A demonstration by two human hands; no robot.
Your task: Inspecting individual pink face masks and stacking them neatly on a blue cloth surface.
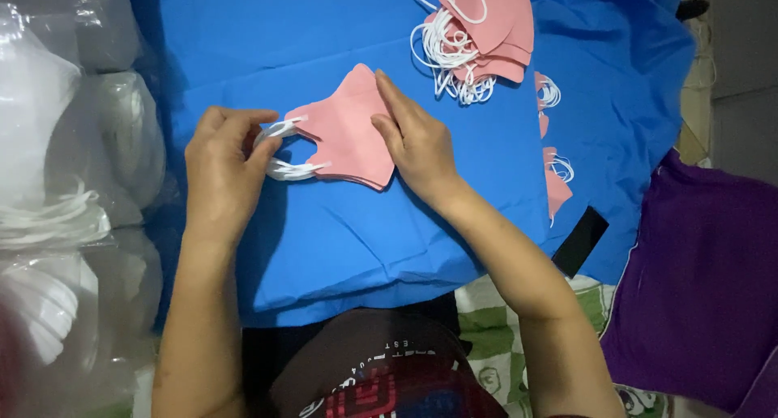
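Below your dark printed shirt, on the blue cloth, your right hand presses flat, fingers together, to steady the pink mask stack while your left hand pinches its white ear loops to gather them.
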